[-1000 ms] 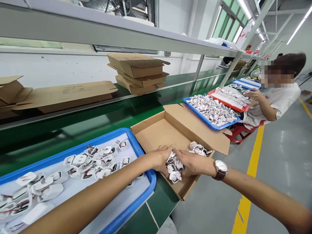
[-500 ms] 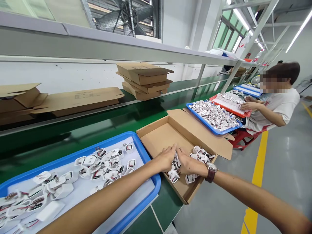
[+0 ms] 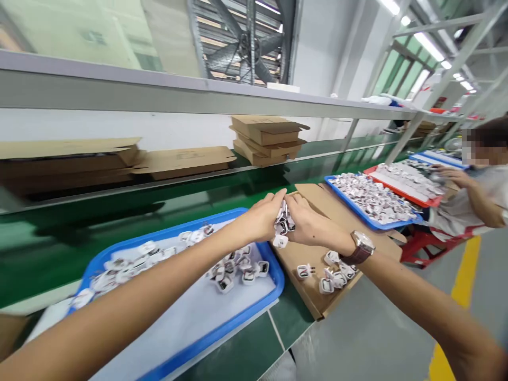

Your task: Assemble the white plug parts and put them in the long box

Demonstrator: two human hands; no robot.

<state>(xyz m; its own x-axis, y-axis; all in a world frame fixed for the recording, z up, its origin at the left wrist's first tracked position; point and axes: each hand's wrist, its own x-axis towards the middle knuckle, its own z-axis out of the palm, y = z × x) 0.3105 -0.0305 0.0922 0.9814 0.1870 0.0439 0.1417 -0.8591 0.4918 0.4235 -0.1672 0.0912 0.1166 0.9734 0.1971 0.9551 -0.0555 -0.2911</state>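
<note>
My left hand (image 3: pixel 265 217) and my right hand (image 3: pixel 306 219) are pressed toward each other, closed around a clump of white plug housings (image 3: pixel 282 226) with wires inside. The clump is held above the open cardboard box (image 3: pixel 291 259). More loose housings (image 3: pixel 335 280) lie in the box's near right corner, below my right wrist, which wears a watch (image 3: pixel 360 247). To the left is a blue tray (image 3: pixel 280 280) lined with white, with further plug housings (image 3: pixel 228 272) scattered in it. My left forearm crosses over this tray and hides part of it.
Flat cardboard boxes (image 3: pixel 265 138) are stacked beyond the green bench (image 3: pixel 186 203), under a long shelf (image 3: pixel 170 98). Right of my box, another blue tray (image 3: pixel 375 225) is heaped with housings. A co-worker (image 3: pixel 476 196) sits at a red tray (image 3: pixel 426 202).
My hands have lifted the clump of housings up from the box floor, leaving several housings behind. The view has turned somewhat to the left.
</note>
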